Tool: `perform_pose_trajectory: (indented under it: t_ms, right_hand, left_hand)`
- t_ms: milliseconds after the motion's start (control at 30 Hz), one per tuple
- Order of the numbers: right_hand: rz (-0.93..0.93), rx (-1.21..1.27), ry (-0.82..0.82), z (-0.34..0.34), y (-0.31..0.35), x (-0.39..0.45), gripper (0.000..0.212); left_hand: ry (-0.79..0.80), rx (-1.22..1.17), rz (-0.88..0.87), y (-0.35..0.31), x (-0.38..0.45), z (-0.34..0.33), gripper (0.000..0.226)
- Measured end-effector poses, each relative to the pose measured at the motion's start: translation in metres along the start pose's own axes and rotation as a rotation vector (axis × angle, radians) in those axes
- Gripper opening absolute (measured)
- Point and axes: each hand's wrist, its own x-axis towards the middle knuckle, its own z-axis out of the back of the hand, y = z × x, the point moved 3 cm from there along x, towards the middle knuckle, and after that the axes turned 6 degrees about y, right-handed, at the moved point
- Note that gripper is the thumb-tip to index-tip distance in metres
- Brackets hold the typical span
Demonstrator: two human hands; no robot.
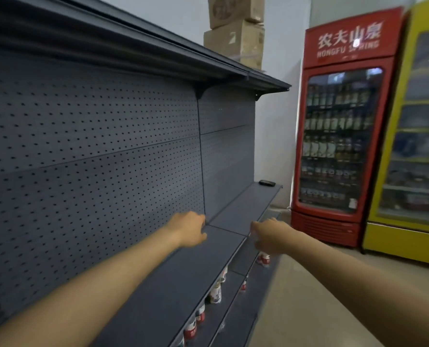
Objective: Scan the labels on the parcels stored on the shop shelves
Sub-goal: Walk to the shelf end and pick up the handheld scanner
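**Two bare arms reaching over a grey shelf**

Both forearms are stretching forward. The left hand [190,227] is hovering over the shelf [173,271], fingers loosely curled, grasping nothing. The right hand [268,235] is blurred; its grip cannot be told. Cardboard parcels [234,33] are sitting stacked atop the shelving unit, well apart from both hands.

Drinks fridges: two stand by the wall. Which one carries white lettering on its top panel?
The red fridge, nearer the shelves. The yellow fridge beside it shows no lettering in view.

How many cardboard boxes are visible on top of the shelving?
2: a lower box on the top shelf, and an upper box stacked on it, cut off by the frame; more may be hidden.
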Motion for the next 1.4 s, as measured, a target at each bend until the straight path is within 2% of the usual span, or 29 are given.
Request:
perform_pose_trajectory:
  t_ms: [233,367,567,667,833,900,1233,1400]
  right_hand:
    - [-0.171,0.043,-0.023,0.019,-0.080,0.089,0.046]
    - [-0.271,0.101,-0.020,0.022,-0.135,0.120,0.042]
    - [-0.371,0.225,-0.055,0.015,-0.242,0.179,0.037]
    - [-0.391,0.304,-0.069,0.012,-0.294,0.209,0.037]
    - [-0.390,0.320,-0.062,0.015,-0.369,0.267,0.037]
    - [-0.379,0.311,-0.064,0.017,-0.390,0.291,0.034]
    - [-0.327,0.306,-0.038,0.016,-0.485,0.444,0.047]
    - [-0.314,0.285,-0.015,0.019,-0.536,0.530,0.046]
  left_hand:
    - [-0.027,-0.025,-0.192,-0.026,0.160,0.027,0.041]
    - [0.002,-0.030,-0.286,-0.066,0.239,0.032,0.040]
    - [-0.055,-0.076,-0.426,-0.135,0.350,0.029,0.037]
    - [-0.040,-0.091,-0.429,-0.160,0.400,0.025,0.034]
    - [-0.040,-0.060,-0.371,-0.182,0.490,0.032,0.041]
    - [-0.036,-0.089,-0.351,-0.185,0.522,0.034,0.044]
    - [-0.063,-0.028,-0.358,-0.206,0.705,0.022,0.041]
    - [-0.023,-0.014,-0.327,-0.203,0.802,0.021,0.040]
